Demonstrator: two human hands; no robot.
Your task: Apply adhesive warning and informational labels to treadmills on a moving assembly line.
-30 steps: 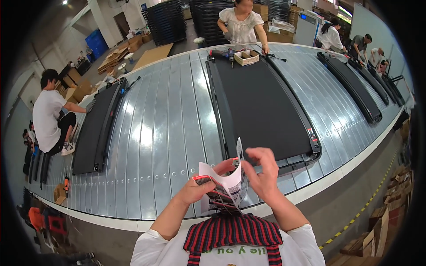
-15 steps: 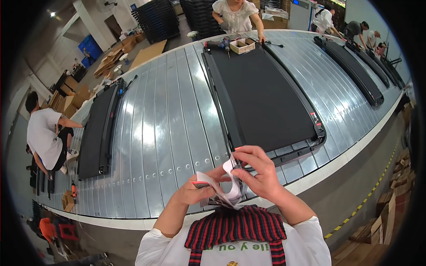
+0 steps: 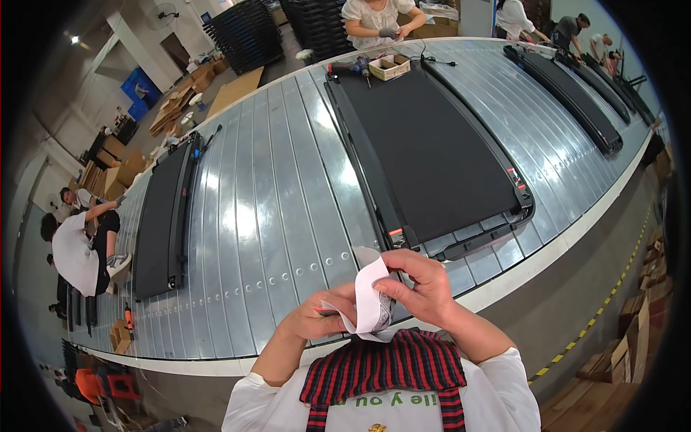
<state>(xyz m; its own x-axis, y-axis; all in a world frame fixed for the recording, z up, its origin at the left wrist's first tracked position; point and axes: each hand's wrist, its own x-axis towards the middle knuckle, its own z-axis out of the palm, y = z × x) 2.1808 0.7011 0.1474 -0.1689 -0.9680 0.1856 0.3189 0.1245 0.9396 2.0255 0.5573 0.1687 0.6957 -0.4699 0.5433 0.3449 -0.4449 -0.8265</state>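
Between my hands, just above my striped apron, curls a strip of white label paper (image 3: 371, 294) with dark print on one face. My left hand (image 3: 322, 314) is closed on the strip's lower left part, where a bit of red shows. My right hand (image 3: 421, 286) pinches the strip's upper right side between thumb and fingers. Just beyond my hands lies a black framed panel (image 3: 432, 151) with a dark fabric-like face, flat on the slatted metal conveyor (image 3: 266, 187). Small red-and-white labels sit on its near corners.
A cordless drill (image 3: 358, 66) and a small parts box (image 3: 389, 68) rest on the panel's far end, near a co-worker (image 3: 378, 21). Other black panels lie left (image 3: 164, 223) and far right. Flattened cardboard (image 3: 612, 353) is stacked at the right, beyond a yellow-black floor line.
The label strip has turned and opened out, showing more of its white side. My right hand has dropped slightly. The co-worker opposite has drawn both hands together, off the panel's far end.
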